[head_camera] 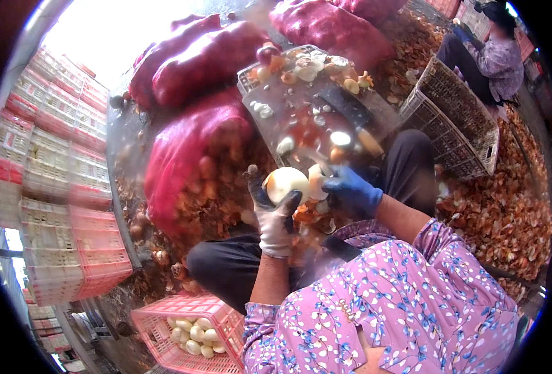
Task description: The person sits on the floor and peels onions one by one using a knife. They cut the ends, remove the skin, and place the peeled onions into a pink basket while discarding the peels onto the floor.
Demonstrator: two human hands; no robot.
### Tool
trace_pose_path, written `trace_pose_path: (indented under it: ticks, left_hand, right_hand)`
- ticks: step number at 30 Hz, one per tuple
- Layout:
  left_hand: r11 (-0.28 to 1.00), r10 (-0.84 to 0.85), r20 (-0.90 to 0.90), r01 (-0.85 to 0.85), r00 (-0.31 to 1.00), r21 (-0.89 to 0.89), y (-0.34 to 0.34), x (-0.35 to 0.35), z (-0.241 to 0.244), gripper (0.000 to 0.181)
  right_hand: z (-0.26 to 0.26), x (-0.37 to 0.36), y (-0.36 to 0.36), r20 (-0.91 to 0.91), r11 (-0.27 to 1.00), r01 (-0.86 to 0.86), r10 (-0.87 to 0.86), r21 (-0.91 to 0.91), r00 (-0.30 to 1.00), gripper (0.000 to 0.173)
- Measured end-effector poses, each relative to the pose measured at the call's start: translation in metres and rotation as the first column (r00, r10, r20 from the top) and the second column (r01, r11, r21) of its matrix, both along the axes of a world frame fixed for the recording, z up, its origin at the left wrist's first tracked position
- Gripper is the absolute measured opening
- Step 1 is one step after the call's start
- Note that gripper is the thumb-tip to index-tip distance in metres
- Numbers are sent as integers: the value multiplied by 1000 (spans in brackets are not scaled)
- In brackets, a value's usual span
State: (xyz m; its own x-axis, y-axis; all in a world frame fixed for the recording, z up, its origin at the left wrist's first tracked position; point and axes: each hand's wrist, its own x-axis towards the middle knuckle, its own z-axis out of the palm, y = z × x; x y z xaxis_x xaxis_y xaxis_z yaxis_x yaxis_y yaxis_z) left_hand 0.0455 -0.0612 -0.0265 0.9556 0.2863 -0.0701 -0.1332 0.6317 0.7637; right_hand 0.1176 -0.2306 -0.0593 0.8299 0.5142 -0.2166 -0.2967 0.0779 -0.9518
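Note:
My left hand (274,210), in a white glove with dark palm and fingers, holds a mostly peeled onion (288,185) above my lap. To its right, my right hand (353,189) wears a blue glove and pinches a piece of onion skin (317,181) close against the onion. Whether a small tool is also in that hand, I cannot tell. Just beyond, a wet cutting board (299,121) rests on a crate and bears onion slices, skins and a cleaver (346,106) with a wooden handle.
A red mesh sack of onions (187,154) lies left of the board, with more sacks behind. Peeled onions fill part of a pink crate (187,304) at lower left. An empty crate (444,119) and a seated co-worker (496,65) are at right. Skins (496,219) cover the floor.

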Motion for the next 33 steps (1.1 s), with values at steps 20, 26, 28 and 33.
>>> trace_pose_path:
  ticks: [20,26,28,33]
  left_hand:
    - [972,-218,-282,234,934,22,-7,10,-5,32]
    - [680,-225,-316,381,922,626,16,4,-41,38]
    - [-137,22,-294,294,956,946,22,0,-24,47]
    - [923,-360,-126,372,925,97,18,3,-18,87]
  right_hand:
    - [-16,7,-14,53,988,9,-18,155,998,56]
    - [-28,15,-25,-334,837,240,-74,491,940,43]
    - [-10,14,-30,-329,904,196,-66,381,942,44]
    - [39,7,-25,495,980,-75,158,-183,854,49]
